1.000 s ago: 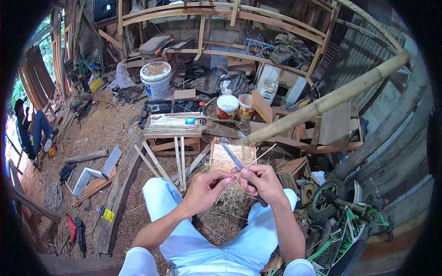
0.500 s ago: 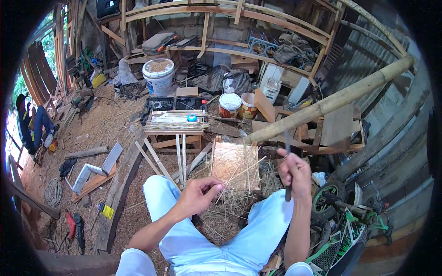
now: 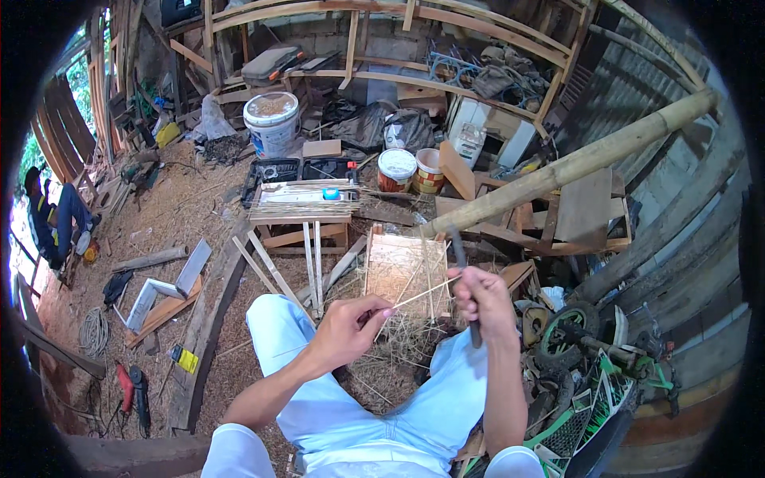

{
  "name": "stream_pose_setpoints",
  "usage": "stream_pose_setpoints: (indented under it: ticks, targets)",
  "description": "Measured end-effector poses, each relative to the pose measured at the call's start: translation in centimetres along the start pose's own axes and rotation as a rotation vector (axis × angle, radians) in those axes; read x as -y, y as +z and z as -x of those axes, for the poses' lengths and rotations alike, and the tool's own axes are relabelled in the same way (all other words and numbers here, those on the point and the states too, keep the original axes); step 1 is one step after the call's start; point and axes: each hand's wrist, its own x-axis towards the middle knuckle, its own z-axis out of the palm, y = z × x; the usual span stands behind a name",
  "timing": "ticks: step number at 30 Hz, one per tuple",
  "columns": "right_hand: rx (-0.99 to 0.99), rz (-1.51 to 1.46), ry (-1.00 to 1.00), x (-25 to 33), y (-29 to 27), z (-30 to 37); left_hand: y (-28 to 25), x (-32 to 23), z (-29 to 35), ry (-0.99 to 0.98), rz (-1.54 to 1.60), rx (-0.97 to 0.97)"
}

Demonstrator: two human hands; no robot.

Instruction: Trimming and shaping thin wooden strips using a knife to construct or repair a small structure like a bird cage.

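Note:
My left hand (image 3: 347, 328) is closed, pinching a thin pale bamboo strip (image 3: 422, 296) between thumb and fingertips above my lap. The strip slants up to the right, its far end meeting the knife at my right hand. That hand (image 3: 484, 303) is wrapped around the knife (image 3: 457, 248); its dark, narrow blade points up and away, and the handle's end sticks out below my fist. Whether the edge cuts into the strip I cannot tell. Beyond my hands a low wooden board (image 3: 390, 259) leans between my knees, with shavings (image 3: 390, 354) heaped around its near end.
A thick bamboo pole (image 3: 574, 167) slants in from the right. Ahead stands a small bench (image 3: 299, 215) bearing thin strips and a blue tape measure (image 3: 330, 194). Buckets (image 3: 272, 127) stand farther back. At right lies a green-framed bicycle (image 3: 574, 414). A person (image 3: 60, 215) sits far left.
My right hand has moved left and slightly down with the knife, which now meets the strip. My left hand has shifted slightly left and stays closed on the strip.

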Motion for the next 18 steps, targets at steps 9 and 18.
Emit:
stream_pose_setpoints:
  ticks: [9,18]
  targets:
    - [0.052,0.134,0.019,-0.5,1.5,1.7,0.9,2.1,0.0,-0.043,0.026,-0.068]
    - [0.039,-0.057,0.014,-1.4,-0.2,0.6,0.9,-0.1,-0.2,-0.022,0.005,0.020]
